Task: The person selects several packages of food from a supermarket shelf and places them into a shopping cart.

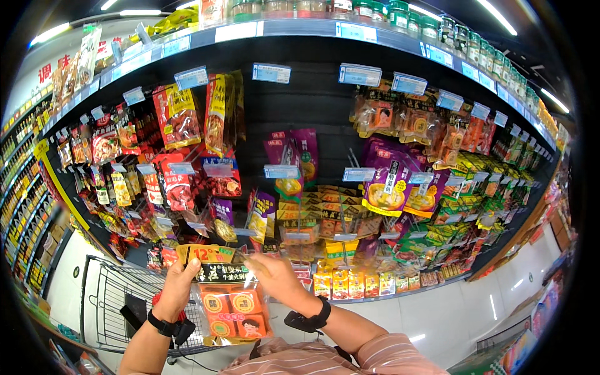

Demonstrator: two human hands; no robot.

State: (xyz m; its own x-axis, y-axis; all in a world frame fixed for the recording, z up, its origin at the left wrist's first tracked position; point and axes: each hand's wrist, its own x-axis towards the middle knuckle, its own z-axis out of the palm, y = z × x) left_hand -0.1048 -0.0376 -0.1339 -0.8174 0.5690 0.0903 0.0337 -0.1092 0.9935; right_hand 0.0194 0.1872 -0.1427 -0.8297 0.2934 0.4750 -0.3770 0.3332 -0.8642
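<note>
Close in front of my body, both hands hold up a clear plastic bag of hotpot seasoning [233, 304], with orange blocks inside and a black-and-yellow header. My left hand [180, 276] grips the header's left edge, thumb on the front. At the upper right corner of the header, my right hand [269, 274] pinches it, with its fingers partly hidden. What seem to be more bags show behind the front one at its lower edge. Each wrist wears a black strap with a small dark device. Beyond my hands stands a rack of hanging seasoning packets [386, 180].
A metal shopping cart [117, 300] stands at the lower left, holding a dark object. Boxed packets [356, 285] line the rack's bottom shelf. Spice jars [398, 16] stand on the top shelf. Blue price tags [272, 73] stick out on hooks. Bottle shelves [23, 187] are at the far left.
</note>
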